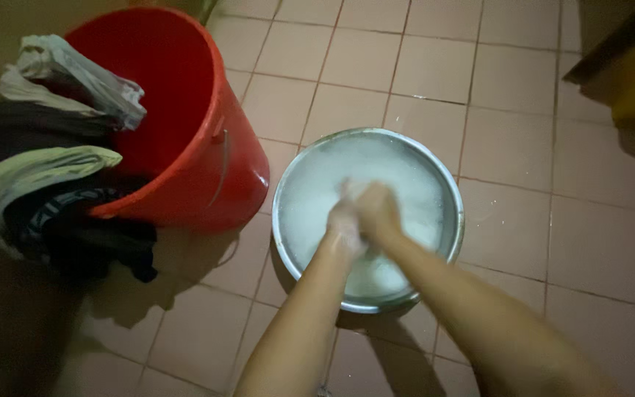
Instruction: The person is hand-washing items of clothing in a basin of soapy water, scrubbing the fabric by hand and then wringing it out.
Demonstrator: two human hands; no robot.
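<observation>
- Suds-covered cloth, or whatever you are scrubbing, is hidden: both your hands are pressed together in foam over the middle of the metal basin (367, 158), so I cannot tell what they hold.
- Your left hand (344, 220) and right hand (378, 208) are curled and touching each other, blurred, apparently closed on something under the lather.
- Around the grip, white soapy water (398, 176) fills the basin nearly to the rim. Hard rubbing could slop it over the edge nearest you.
- Beneath the basin, the tiled floor (508, 147) looks smooth; spilled suds would likely make it slippery.
- Left of your hands, just beside the basin, stands a red bucket (185, 110). A wide elbow swing could knock it.
- Further left, clothes (45, 184), pale and dark, hang over the bucket's rim, some trailing down outside. They could slide off onto the floor if the bucket is bumped.
- Lighting is dim, so splashes may be hard to notice.
</observation>
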